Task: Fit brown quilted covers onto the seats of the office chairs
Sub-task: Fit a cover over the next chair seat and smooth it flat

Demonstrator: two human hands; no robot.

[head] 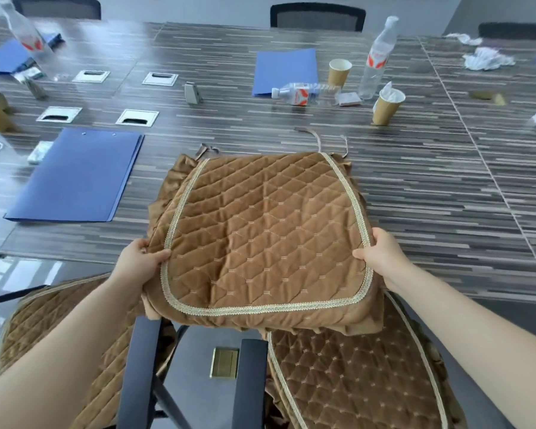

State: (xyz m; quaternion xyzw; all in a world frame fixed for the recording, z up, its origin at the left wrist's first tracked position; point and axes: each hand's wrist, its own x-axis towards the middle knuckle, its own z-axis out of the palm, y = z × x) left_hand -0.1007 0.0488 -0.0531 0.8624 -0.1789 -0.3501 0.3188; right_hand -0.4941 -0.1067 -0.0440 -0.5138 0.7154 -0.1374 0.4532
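Cover in hand: a brown quilted cover (260, 230) with pale braided trim, lying partly on the near edge of the table (415, 193) and hanging over it toward the person.
Left hand (138, 263): clamped on the cover's left edge, thumb on top, fingers underneath.
Right hand (382, 253): clamped on the cover's right edge, thumb on top; the two hands are well apart, with the cover between them.
Left chair (53, 329): seat below the table edge, wearing a matching quilted cover.
Right chair (353, 379): seat wearing a matching quilted cover, just under the held one.
Armrests (140, 366): two dark bars stand between the two seats.
Bottles: one clear bottle (302, 92) lies on its side and another (376, 57) stands upright; both carry red-and-white labels, the writing too blurred to read.
Cups: two tan paper cups (339, 72), no print legible.
Folders: blue folder (75, 178) to the left of the cover, unmarked.
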